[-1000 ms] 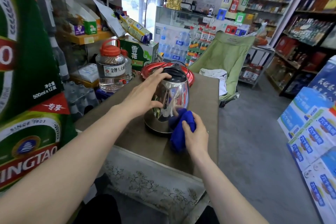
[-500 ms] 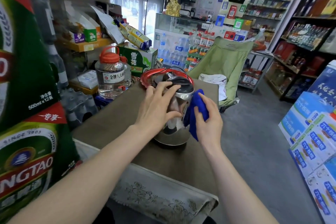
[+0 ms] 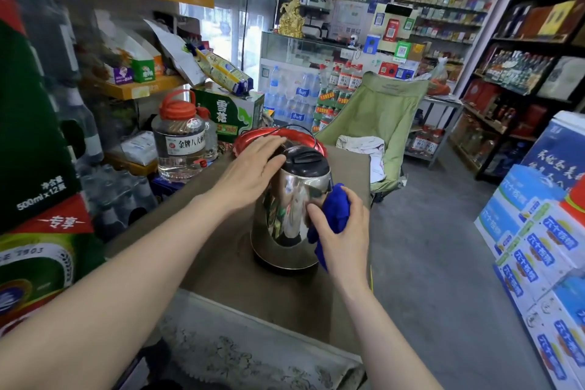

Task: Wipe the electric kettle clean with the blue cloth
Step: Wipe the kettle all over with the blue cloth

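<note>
A shiny steel electric kettle (image 3: pixel 289 215) with a black lid stands upright on the brown table (image 3: pixel 221 269). My left hand (image 3: pixel 253 172) lies flat against the kettle's upper left side, fingers straight and reaching toward the lid. My right hand (image 3: pixel 340 231) grips a bunched blue cloth (image 3: pixel 335 214) and presses it onto the kettle's right side, about mid-height. Part of the cloth hangs down below my palm toward the kettle's base.
A red-rimmed tray (image 3: pixel 304 136) lies behind the kettle. A clear jar with an orange lid (image 3: pixel 180 139) stands at the table's left edge. Green beer cartons (image 3: pixel 31 168) crowd the left, a green folding chair (image 3: pixel 380 117) sits beyond, blue boxes (image 3: pixel 538 247) stack on the right.
My right hand carried the cloth from the kettle's lower front up to its right side, then slid it slightly down. My left hand shifted from the front of the body to the upper left side.
</note>
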Demonstrator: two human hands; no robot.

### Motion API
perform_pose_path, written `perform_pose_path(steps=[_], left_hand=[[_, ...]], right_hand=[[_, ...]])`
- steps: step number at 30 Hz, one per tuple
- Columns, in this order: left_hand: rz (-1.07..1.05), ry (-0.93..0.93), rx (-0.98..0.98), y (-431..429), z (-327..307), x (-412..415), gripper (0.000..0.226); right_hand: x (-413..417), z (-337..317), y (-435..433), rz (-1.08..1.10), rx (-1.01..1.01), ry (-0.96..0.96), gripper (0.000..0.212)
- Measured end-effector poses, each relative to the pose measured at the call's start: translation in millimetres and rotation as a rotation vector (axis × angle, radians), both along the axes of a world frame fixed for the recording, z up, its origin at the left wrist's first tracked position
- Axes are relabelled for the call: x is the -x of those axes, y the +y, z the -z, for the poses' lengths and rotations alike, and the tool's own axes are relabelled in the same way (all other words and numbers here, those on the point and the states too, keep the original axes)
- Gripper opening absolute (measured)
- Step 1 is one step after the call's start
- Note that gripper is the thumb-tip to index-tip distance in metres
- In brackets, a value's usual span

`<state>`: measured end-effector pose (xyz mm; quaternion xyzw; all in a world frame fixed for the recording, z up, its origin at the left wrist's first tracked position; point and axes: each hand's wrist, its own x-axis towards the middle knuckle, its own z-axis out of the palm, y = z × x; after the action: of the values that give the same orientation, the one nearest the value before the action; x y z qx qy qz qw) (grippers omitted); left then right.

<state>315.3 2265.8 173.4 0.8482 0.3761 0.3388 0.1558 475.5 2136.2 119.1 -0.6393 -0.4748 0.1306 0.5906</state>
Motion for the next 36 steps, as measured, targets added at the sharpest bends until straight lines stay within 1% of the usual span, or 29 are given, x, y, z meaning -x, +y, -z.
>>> perform_pose_path(steps=[1, 5, 8, 11, 13, 15, 18, 21, 25, 28, 30, 31, 33, 34, 35, 36], left_hand=[[-0.004, 0.005, 0.003, 7.1, -3.4, -4.0, 0.052], [0.032, 0.133, 0.097, 25.4, -21.9, -19.1, 0.053], [-0.024, 0.254, 0.008, 29.1, -30.0, -17.8, 0.056], [-0.055, 0.318, 0.017, 25.5, -32.8, -5.9, 0.052], [-0.044, 0.31, 0.036, 18.6, -31.2, 1.2, 0.048], [-0.059, 0.261, 0.012, 13.2, -26.2, 8.7, 0.048], [-0.105, 0.134, 0.011, 10.2, -15.4, 20.7, 0.051], [-0.098, 0.066, 0.009, 3.1, -14.1, 24.1, 0.048], [-0.09, 0.015, -0.005, -15.9, -18.7, 28.9, 0.042], [-0.124, 0.002, -0.008, -27.5, -12.3, 31.9, 0.042], [-0.154, -0.005, -0.037, -30.3, -7.1, 32.8, 0.041], [-0.161, -0.01, -0.047, -30.3, -5.9, 33.7, 0.041], [-0.159, -0.007, -0.059, -29.6, -5.7, 35.3, 0.041], [-0.157, 0.003, -0.063, -29.5, -5.7, 35.6, 0.042], [-0.155, 0.016, -0.066, -29.8, -5.9, 35.2, 0.042], [-0.153, 0.029, -0.066, -30.1, -6.5, 34.6, 0.042]], right_hand=[[-4.1, -2.9, 3.8, 0.002, 0.013, 0.01, 0.06], [-18.3, -13.0, 13.4, 0.006, 0.052, 0.027, 0.053], [-33.5, -21.6, 27.3, 0.013, 0.098, 0.054, 0.048], [-51.0, -25.4, 41.5, 0.062, 0.13, 0.146, 0.034], [-53.9, -20.8, 47.5, 0.044, 0.194, 0.177, 0.028], [-47.8, -15.4, 49.9, -0.008, 0.223, 0.165, 0.027], [-36.0, -13.0, 46.3, -0.022, 0.18, 0.16, 0.028], [-25.1, -19.3, 37.3, -0.03, 0.088, 0.142, 0.028], [-11.5, -38.5, 31.9, -0.005, -0.095, -0.007, 0.029], [4.2, -29.8, 27.6, 0.052, -0.207, -0.103, 0.035], [24.2, -8.0, 17.5, 0.089, -0.256, -0.258, 0.043], [34.6, 4.3, 11.9, 0.069, -0.248, -0.37, 0.05], [44.8, 26.4, 4.6, 0.002, -0.248, -0.67, 0.06], [42.3, 30.7, 4.9, -0.017, -0.262, -0.793, 0.061], [36.3, 28.3, 8.0, -0.022, -0.278, -0.851, 0.06], [29.9, 20.8, 11.9, -0.019, -0.288, -0.842, 0.058]])
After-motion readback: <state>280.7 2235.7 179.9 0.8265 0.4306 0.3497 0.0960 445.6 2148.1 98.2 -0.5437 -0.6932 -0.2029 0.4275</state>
